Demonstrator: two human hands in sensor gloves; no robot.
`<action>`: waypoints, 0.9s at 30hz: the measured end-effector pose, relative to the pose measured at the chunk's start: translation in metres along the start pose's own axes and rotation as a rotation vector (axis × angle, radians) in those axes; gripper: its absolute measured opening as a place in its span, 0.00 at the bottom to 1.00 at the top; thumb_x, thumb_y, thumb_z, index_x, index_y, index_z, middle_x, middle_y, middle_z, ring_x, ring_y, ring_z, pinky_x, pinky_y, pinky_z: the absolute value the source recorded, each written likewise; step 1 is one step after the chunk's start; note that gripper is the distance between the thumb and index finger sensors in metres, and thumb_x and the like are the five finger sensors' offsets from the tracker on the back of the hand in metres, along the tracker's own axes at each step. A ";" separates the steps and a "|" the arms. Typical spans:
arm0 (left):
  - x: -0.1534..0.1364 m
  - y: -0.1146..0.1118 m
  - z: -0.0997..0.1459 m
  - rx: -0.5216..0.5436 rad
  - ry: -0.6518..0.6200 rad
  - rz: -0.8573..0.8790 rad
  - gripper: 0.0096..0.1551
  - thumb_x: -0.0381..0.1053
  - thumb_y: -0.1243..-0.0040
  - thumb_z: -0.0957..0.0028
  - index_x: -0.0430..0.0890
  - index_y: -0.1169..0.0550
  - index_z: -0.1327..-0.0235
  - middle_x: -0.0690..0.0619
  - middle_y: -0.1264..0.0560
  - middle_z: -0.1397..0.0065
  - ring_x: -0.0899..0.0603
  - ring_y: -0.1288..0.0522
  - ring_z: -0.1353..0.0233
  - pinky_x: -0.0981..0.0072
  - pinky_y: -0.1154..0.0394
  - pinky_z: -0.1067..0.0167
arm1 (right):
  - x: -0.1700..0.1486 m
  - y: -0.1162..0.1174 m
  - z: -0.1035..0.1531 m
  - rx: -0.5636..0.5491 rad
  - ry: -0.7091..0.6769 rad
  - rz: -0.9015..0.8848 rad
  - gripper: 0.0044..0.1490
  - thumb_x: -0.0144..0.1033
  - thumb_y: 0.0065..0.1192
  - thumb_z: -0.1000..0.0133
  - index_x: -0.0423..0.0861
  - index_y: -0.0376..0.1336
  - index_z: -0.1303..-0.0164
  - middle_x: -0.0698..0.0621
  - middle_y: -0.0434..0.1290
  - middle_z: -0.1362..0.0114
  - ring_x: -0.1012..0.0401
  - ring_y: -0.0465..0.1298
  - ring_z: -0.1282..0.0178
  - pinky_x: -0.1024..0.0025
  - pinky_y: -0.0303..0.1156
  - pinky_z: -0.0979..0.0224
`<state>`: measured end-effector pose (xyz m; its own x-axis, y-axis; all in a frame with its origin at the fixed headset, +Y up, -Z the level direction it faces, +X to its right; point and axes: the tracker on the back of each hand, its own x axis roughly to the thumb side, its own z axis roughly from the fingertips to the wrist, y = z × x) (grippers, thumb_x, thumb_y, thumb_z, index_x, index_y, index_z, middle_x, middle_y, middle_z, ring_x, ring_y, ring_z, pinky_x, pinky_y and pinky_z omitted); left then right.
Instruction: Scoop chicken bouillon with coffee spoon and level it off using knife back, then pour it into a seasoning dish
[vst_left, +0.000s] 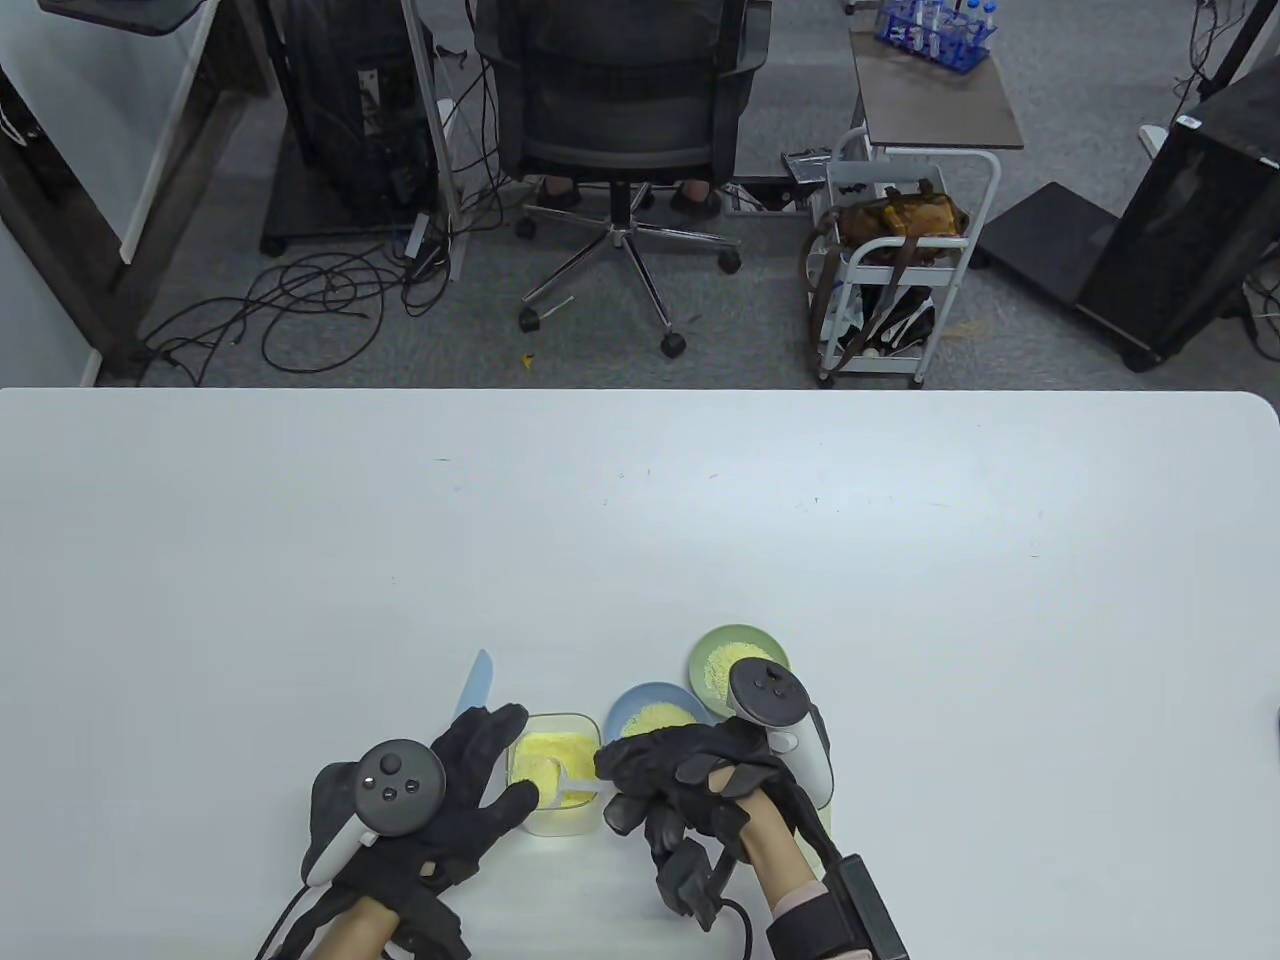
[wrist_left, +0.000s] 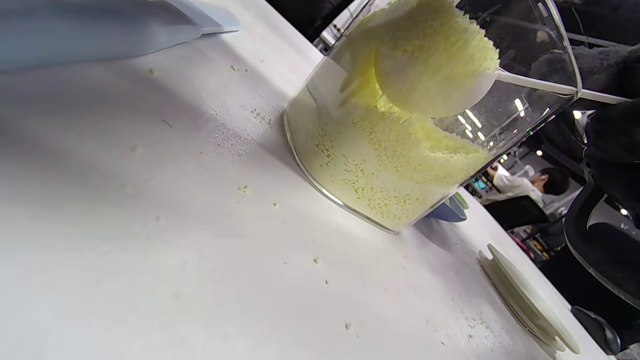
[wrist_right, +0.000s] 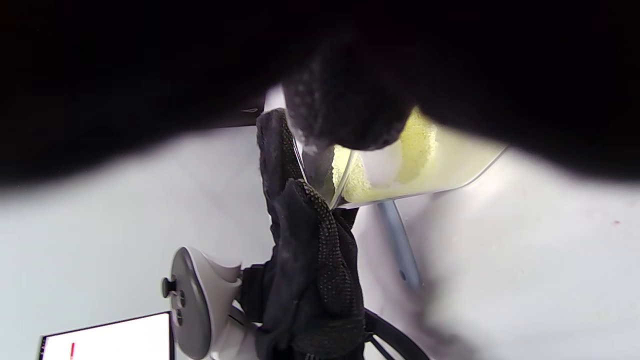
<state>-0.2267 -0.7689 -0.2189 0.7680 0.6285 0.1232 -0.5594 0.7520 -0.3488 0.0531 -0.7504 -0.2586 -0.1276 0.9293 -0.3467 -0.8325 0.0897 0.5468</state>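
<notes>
Black-gloved, your left hand (vst_left: 455, 790) braces the clear tub (vst_left: 553, 775), fingers spread against its wall so it won't slide; your right hand (vst_left: 690, 790) pinches the coffee spoon (wrist_left: 435, 75), heaped with bouillon (wrist_left: 380, 165), inside it; the knife (vst_left: 473, 685) lies untouched beyond on the bench (vst_left: 640, 520), ready for levelling; blue dish (vst_left: 650, 712) and green dish (vst_left: 735, 660) wait farther right

My left hand (vst_left: 440, 790) lies spread, fingers straight and thumb out; my right hand (vst_left: 690, 780) curls its fingers in a tight grip.
</notes>
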 end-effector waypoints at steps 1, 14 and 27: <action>0.000 0.000 0.000 0.001 -0.001 0.001 0.49 0.78 0.55 0.53 0.68 0.55 0.21 0.38 0.54 0.13 0.30 0.52 0.14 0.31 0.52 0.25 | -0.004 -0.002 0.002 0.002 -0.010 -0.026 0.24 0.21 0.62 0.54 0.25 0.64 0.51 0.27 0.78 0.69 0.72 0.81 0.94 0.69 0.84 0.86; -0.008 0.016 0.004 0.051 -0.019 0.228 0.48 0.76 0.58 0.51 0.62 0.54 0.19 0.37 0.55 0.14 0.30 0.53 0.15 0.31 0.53 0.26 | -0.002 -0.014 0.021 -0.028 -0.113 -0.093 0.25 0.22 0.61 0.53 0.25 0.64 0.50 0.28 0.79 0.68 0.73 0.81 0.93 0.69 0.84 0.85; -0.024 0.035 0.009 0.092 0.416 -0.300 0.39 0.60 0.37 0.50 0.40 0.30 0.32 0.38 0.23 0.41 0.47 0.22 0.52 0.45 0.30 0.42 | -0.004 -0.011 0.024 -0.032 -0.131 -0.100 0.25 0.22 0.61 0.52 0.25 0.63 0.49 0.28 0.79 0.68 0.73 0.81 0.92 0.70 0.85 0.84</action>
<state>-0.2678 -0.7563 -0.2256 0.9472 0.2648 -0.1808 -0.3067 0.9129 -0.2693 0.0756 -0.7464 -0.2454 0.0261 0.9553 -0.2946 -0.8544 0.1743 0.4895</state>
